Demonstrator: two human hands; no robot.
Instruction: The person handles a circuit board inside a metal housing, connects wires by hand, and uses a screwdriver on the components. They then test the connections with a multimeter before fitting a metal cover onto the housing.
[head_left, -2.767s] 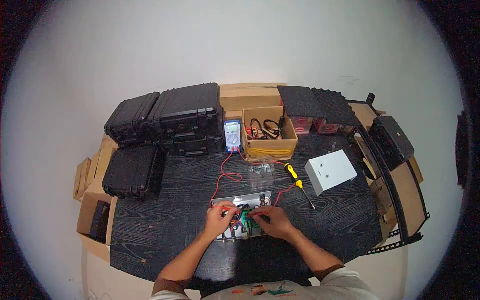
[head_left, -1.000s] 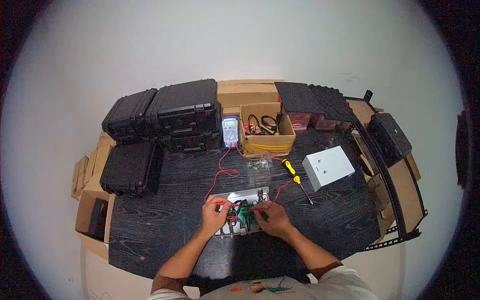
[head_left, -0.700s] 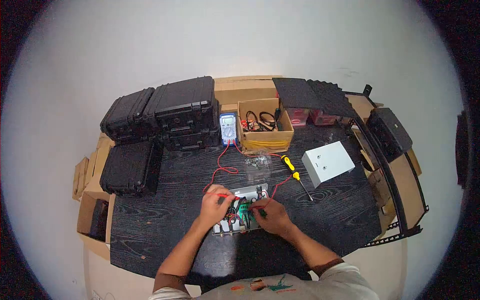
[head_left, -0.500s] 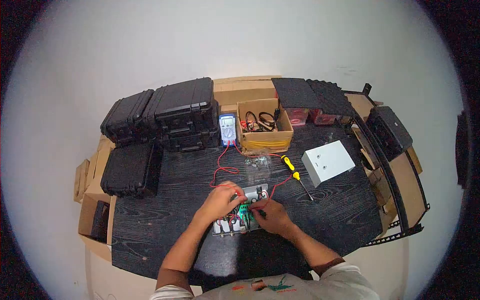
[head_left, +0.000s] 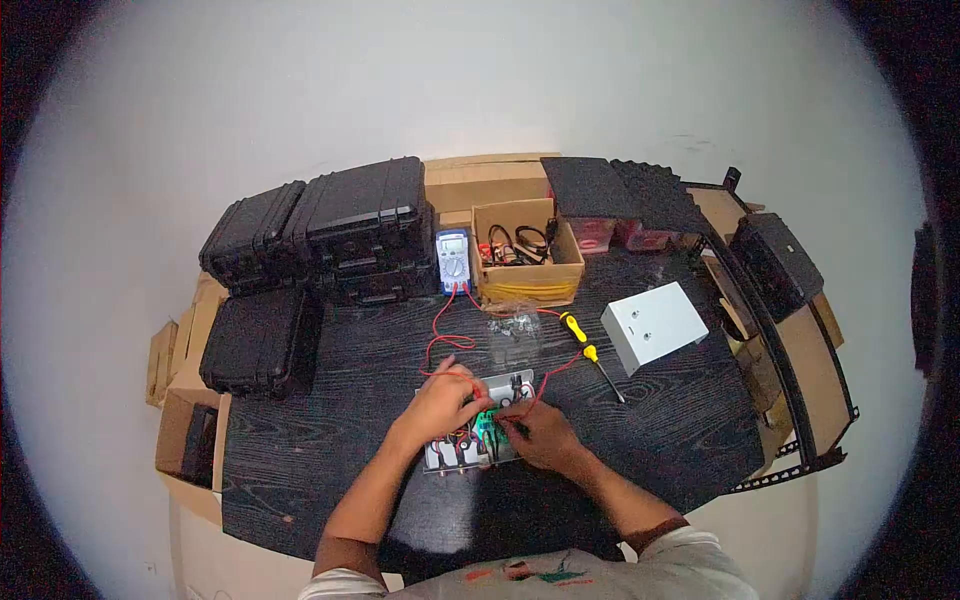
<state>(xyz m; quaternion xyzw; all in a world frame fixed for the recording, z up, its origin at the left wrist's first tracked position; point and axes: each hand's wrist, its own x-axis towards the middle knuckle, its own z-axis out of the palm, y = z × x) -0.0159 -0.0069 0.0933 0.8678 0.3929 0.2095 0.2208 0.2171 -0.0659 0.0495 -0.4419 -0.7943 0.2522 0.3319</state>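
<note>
An opened metal enclosure [head_left: 440,460] lies on the dark table, with wires and a green circuit board [head_left: 487,424] inside. My left hand [head_left: 436,406] is over its left side, closed on a red test probe [head_left: 478,391]. From the right, my right hand [head_left: 546,436] reaches in, fingers pinched around a second probe whose red lead [head_left: 543,388] runs up past it. Both probe tips are near the board; contact is too small to make out. The leads go back to a blue-and-white multimeter [head_left: 454,262] standing upright behind.
A yellow-and-black screwdriver [head_left: 581,340] and a white metal cover [head_left: 656,326] lie to the right. A clear bag of small parts [head_left: 515,335] sits ahead. Behind stand a cardboard box of cables [head_left: 527,285] and black hard cases [head_left: 365,205]; a black rack [head_left: 790,380] borders the right.
A finger of my left hand has lifted slightly away from the probe. Both hands otherwise stay at the board, and the view has shifted a little.
</note>
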